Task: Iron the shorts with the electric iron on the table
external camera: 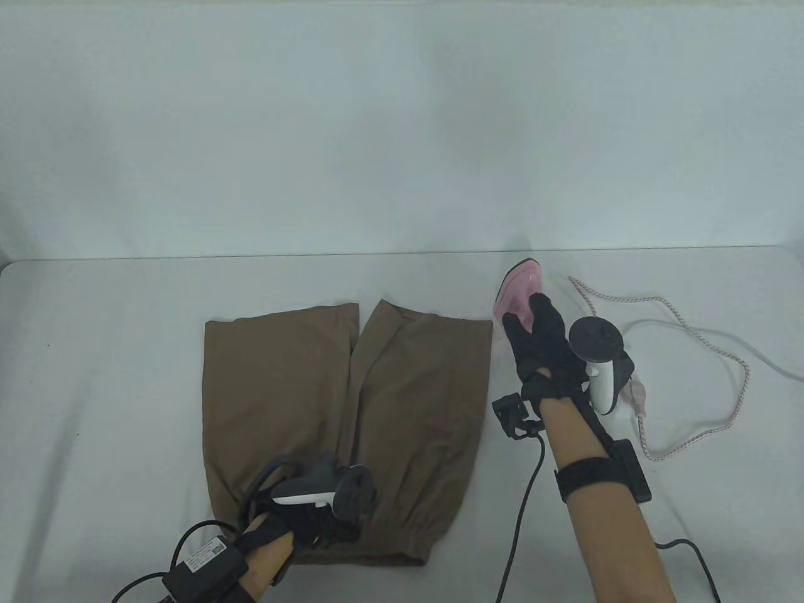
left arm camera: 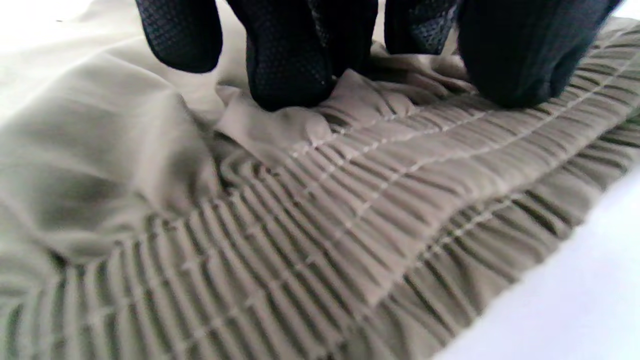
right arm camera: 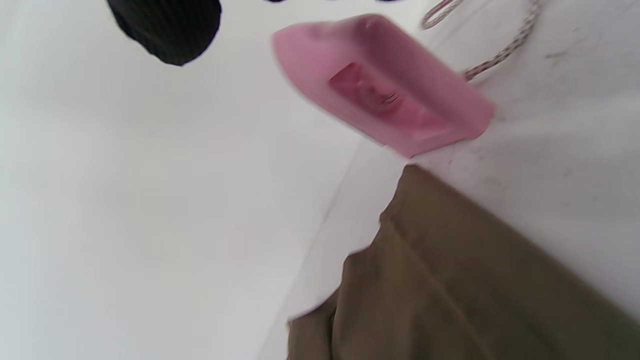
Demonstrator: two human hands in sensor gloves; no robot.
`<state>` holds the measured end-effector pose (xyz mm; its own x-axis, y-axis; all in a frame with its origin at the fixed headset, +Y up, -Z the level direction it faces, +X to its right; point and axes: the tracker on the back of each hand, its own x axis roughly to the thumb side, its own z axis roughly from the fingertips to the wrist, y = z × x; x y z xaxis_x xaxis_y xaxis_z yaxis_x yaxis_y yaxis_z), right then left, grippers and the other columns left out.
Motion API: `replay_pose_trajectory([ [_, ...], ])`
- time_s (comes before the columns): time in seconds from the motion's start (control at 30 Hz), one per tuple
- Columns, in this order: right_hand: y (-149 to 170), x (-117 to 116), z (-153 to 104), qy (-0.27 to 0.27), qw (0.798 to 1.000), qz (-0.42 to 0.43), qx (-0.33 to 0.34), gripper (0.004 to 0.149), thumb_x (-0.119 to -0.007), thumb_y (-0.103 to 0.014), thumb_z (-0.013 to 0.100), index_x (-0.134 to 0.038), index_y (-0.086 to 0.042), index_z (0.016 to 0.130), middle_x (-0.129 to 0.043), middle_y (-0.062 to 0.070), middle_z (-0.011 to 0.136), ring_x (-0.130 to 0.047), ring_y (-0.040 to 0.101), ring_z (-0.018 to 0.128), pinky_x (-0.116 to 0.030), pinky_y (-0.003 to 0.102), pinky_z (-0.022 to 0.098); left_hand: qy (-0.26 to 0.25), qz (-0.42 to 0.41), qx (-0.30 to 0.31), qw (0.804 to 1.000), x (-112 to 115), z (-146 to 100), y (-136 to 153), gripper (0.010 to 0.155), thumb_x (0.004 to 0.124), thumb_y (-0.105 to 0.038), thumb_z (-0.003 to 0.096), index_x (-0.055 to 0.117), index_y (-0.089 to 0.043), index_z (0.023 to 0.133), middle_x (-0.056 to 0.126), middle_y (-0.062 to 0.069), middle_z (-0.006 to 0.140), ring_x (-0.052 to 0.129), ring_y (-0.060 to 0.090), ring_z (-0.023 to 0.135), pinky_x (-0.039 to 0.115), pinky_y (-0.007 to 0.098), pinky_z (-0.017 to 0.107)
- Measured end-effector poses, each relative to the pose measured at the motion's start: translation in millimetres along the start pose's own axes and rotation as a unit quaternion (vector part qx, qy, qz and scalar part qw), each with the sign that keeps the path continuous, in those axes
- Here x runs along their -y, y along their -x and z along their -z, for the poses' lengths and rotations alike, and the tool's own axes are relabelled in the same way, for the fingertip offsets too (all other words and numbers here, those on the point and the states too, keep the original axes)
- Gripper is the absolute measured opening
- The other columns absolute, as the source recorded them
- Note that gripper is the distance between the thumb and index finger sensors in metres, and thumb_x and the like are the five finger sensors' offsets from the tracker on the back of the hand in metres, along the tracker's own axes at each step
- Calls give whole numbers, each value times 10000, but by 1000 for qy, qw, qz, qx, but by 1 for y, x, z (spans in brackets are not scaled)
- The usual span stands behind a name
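Brown shorts [external camera: 352, 408] lie flat on the white table [external camera: 94, 377], legs pointing away, elastic waistband near the front edge. My left hand [external camera: 326, 527] rests on the waistband; in the left wrist view its fingertips [left arm camera: 290, 85] press on the ribbed fabric [left arm camera: 350, 210], which bunches a little between them. A pink iron [external camera: 518, 292] stands just right of the right leg's hem. My right hand [external camera: 534, 320] lies over the iron with fingers spread. In the right wrist view the iron [right arm camera: 385, 85] is beside the shorts [right arm camera: 450, 280] and one fingertip [right arm camera: 167, 30] stays apart from it.
The iron's pink-and-white braided cord [external camera: 703, 339] loops over the table to the right of my right hand and also shows in the right wrist view [right arm camera: 500, 45]. A pale grey cable [external camera: 754, 352] runs off the right edge. A white wall stands behind the table.
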<state>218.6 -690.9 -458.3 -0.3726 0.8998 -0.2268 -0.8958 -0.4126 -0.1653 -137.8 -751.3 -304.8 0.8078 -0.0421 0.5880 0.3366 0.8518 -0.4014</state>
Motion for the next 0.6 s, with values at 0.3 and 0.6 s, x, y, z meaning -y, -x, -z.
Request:
replay_pose_trajectory([
  [0.3, 29, -3, 44, -13, 993, 13, -117, 932, -717, -618, 542, -98, -248, 1132, -179, 67, 1213, -315, 458, 1113, -406, 662, 768, 1, -7, -3, 1000, 0, -1, 1, 717, 774, -588, 467, 481, -413, 1097, 523, -26, 1130, 765, 233, 890, 573, 614, 766],
  [0.6, 55, -14, 66, -37, 978, 80, -188, 690, -828, -532, 524, -466, -350, 1083, -434, 18, 1184, -530, 433, 1059, -502, 653, 708, 5, -16, -4, 1000, 0, -1, 4, 714, 771, -589, 470, 476, -421, 1098, 511, -47, 1133, 753, 224, 896, 565, 618, 768],
])
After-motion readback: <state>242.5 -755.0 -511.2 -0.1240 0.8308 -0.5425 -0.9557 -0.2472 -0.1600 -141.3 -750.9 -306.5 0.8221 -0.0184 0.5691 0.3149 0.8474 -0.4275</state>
